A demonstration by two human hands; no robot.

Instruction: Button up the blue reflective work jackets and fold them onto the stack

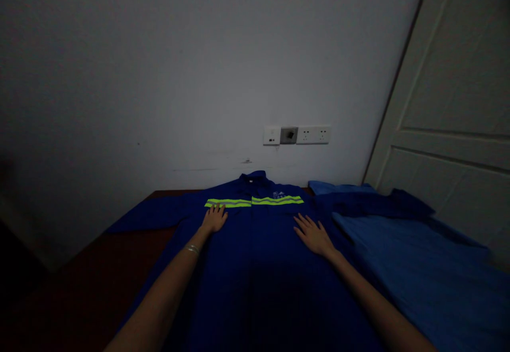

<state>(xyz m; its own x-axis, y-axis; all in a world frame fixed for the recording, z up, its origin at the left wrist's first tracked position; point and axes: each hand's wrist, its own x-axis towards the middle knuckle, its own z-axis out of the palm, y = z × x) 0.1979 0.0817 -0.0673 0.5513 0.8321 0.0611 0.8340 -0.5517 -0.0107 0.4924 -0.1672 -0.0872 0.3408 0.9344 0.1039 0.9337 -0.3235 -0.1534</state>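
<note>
A dark blue work jacket (255, 240) with yellow-green reflective stripes lies spread out, front side up. Its collar points to the wall and its sleeves reach out to both sides. My left hand (215, 218) rests flat on the chest at the left, fingertips at the reflective stripe, a bracelet on the wrist. On the other side of the front seam, my right hand (313, 235) lies palm down just below the stripe, fingers spread. Neither hand holds anything. The jacket's lower part fades into deep shadow.
Under the jacket is a dark reddish-brown table (131, 256). Lighter blue cloth (422, 262) lies at the right, partly beneath the right sleeve. Behind stands a pale wall (179, 76) with a row of sockets (313, 135). A panelled door (454, 102) is at the right.
</note>
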